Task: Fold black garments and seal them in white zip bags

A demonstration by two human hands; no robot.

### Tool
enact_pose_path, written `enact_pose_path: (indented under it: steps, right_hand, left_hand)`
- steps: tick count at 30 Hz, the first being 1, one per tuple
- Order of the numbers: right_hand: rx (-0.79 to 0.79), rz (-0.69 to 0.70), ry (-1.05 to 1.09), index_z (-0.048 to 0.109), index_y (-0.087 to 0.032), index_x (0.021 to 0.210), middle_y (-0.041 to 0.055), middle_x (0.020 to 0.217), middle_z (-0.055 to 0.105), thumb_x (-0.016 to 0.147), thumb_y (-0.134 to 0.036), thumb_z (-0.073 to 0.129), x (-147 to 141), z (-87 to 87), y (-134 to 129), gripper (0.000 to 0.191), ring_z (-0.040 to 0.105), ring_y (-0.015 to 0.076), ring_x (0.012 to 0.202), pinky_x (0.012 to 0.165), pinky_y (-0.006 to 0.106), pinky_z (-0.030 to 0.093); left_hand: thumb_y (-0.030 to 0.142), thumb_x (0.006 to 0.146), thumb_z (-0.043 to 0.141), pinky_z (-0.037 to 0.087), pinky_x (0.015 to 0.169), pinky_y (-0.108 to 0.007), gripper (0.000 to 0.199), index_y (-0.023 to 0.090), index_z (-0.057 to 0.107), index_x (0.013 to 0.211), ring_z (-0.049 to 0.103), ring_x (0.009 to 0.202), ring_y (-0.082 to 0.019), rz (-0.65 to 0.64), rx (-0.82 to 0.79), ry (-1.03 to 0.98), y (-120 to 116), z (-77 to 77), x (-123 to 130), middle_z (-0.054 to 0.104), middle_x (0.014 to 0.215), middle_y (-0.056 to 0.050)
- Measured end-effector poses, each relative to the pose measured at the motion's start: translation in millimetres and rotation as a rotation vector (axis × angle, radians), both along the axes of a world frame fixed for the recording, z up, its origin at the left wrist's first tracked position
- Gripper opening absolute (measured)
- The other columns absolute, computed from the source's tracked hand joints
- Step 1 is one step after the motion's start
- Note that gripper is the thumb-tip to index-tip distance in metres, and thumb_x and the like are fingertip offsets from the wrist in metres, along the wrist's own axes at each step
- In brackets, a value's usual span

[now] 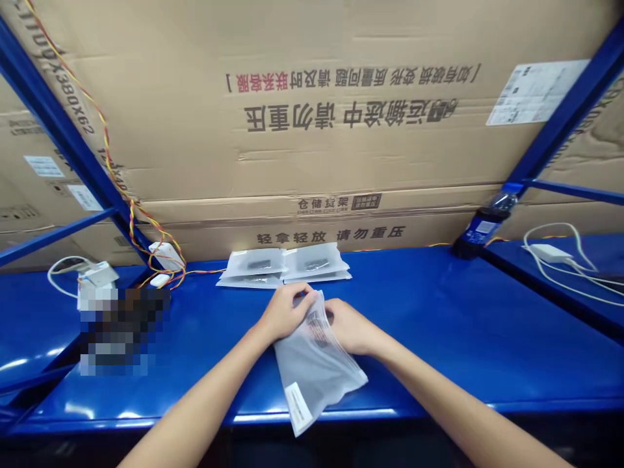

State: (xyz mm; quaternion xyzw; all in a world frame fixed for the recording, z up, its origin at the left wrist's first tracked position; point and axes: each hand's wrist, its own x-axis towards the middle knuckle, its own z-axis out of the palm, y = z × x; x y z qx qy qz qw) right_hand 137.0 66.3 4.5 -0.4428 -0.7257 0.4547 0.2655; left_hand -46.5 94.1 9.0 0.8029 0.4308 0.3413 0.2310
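In front of me, over the edge of the blue shelf, hangs a frosted plastic zip bag [312, 374] with a white label near its lower corner. My left hand [290, 309] pinches the bag's upper edge between thumb and fingers. On the other side my right hand [348, 325] is curled at the bag's zip edge, its fingertips partly hidden by the plastic. A dark printed or patterned patch shows through the bag between both hands; I cannot tell what it is. Just beyond lie two small stacks of similar frosted bags, the left stack [251, 266] and the right stack [316, 263], with dark items inside.
Large cardboard boxes [351, 156] form the back wall. A dark-drink bottle [487, 221] stands by the right blue post. Red and yellow wires [131, 214] hang down the left post to white adapters [166, 257]. A pixelated dark object [121, 325] lies at left; a white cable [550, 253] lies right.
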Motion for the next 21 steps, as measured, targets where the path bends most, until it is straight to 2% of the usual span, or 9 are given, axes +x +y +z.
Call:
enact_pose_path:
  steps: [2, 5, 7, 9, 11, 14, 17, 19, 21]
  right_hand:
    - [-0.005, -0.073, 0.088, 0.059, -0.021, 0.075, -0.0027, 0.071, 0.063, 0.070, -0.031, 0.074, -2, -3.5, -2, 0.019, 0.058, 0.0166, 0.070, 0.061, 0.026, 0.046]
    - [-0.116, -0.391, 0.313, 0.053, -0.025, 0.092, -0.0060, 0.070, 0.058, 0.073, -0.041, 0.075, 3, -10.7, -10, 0.032, 0.055, 0.0142, 0.053, 0.048, 0.027, 0.046]
    - [-0.203, -0.570, 0.455, 0.050, -0.027, 0.110, -0.0053, 0.076, 0.060, 0.076, -0.048, 0.075, 11, -15.6, -18, 0.046, 0.055, 0.0146, 0.045, 0.042, 0.030, 0.048]
    - [-0.217, -0.655, 0.538, 0.046, -0.028, 0.123, -0.0009, 0.088, 0.066, 0.081, -0.053, 0.073, 21, -21.4, -27, 0.055, 0.062, 0.0172, 0.048, 0.043, 0.033, 0.054]
    - [-0.170, -0.666, 0.482, 0.046, -0.028, 0.126, 0.0034, 0.099, 0.069, 0.087, -0.057, 0.069, 30, -28.7, -37, 0.054, 0.067, 0.0191, 0.053, 0.045, 0.035, 0.056]
    - [0.052, -0.671, 0.056, 0.055, -0.026, 0.115, 0.0087, 0.105, 0.070, 0.093, -0.062, 0.060, 39, -38.2, -54, 0.041, 0.071, 0.0248, 0.064, 0.054, 0.040, 0.058]
    - [0.481, -0.747, -0.295, 0.064, -0.024, 0.112, 0.0174, 0.119, 0.068, 0.096, -0.063, 0.056, 40, -37.9, -67, 0.043, 0.070, 0.0388, 0.102, 0.081, 0.053, 0.059]
    - [0.713, -0.654, -0.340, 0.065, -0.023, 0.126, 0.0202, 0.130, 0.065, 0.093, -0.064, 0.064, 36, -33.0, -72, 0.053, 0.062, 0.0431, 0.120, 0.094, 0.057, 0.055]
    - [0.819, -0.441, -0.352, 0.065, -0.022, 0.132, 0.0193, 0.132, 0.066, 0.086, -0.059, 0.077, 32, -28.7, -73, 0.061, 0.060, 0.0423, 0.122, 0.096, 0.056, 0.054]
  left_hand:
    - [0.039, 0.102, 0.050, 0.047, 0.074, -0.034, 0.031, 0.022, 0.068, 0.082, 0.064, 0.073, -0.023, 0.031, 0.032, 0.068, 2, 2.3, -5, 0.072, 0.078, -0.005]
    - [0.040, 0.104, 0.050, 0.043, 0.068, -0.033, 0.030, 0.023, 0.070, 0.087, 0.063, 0.068, -0.024, 0.089, 0.069, 0.183, 8, 8.0, -20, 0.069, 0.071, -0.004]
    - [0.041, 0.102, 0.056, 0.042, 0.067, -0.032, 0.026, 0.024, 0.072, 0.088, 0.064, 0.068, -0.025, 0.131, 0.089, 0.252, 14, 13.6, -36, 0.068, 0.069, -0.003]
    - [0.042, 0.098, 0.064, 0.042, 0.066, -0.031, 0.023, 0.025, 0.073, 0.086, 0.066, 0.069, -0.026, 0.186, 0.110, 0.311, 20, 19.7, -55, 0.069, 0.069, -0.003]
    - [0.044, 0.094, 0.070, 0.042, 0.066, -0.032, 0.024, 0.024, 0.073, 0.080, 0.067, 0.070, -0.027, 0.249, 0.129, 0.360, 25, 24.4, -73, 0.069, 0.069, -0.004]
    - [0.042, 0.089, 0.075, 0.045, 0.066, -0.032, 0.027, 0.023, 0.070, 0.071, 0.068, 0.071, -0.028, 0.316, 0.152, 0.419, 30, 27.2, -91, 0.070, 0.069, -0.005]
    - [0.034, 0.091, 0.073, 0.050, 0.069, -0.034, 0.020, 0.023, 0.071, 0.074, 0.071, 0.078, -0.028, 0.346, 0.203, 0.444, 28, 28.1, -91, 0.074, 0.079, -0.006]
    - [0.030, 0.095, 0.067, 0.054, 0.077, -0.037, 0.014, 0.022, 0.074, 0.086, 0.072, 0.088, -0.029, 0.354, 0.263, 0.434, 20, 30.0, -83, 0.077, 0.092, -0.009]
    - [0.030, 0.098, 0.063, 0.056, 0.087, -0.042, 0.015, 0.021, 0.075, 0.099, 0.072, 0.099, -0.031, 0.346, 0.328, 0.408, 4, 31.6, -68, 0.077, 0.103, -0.011]
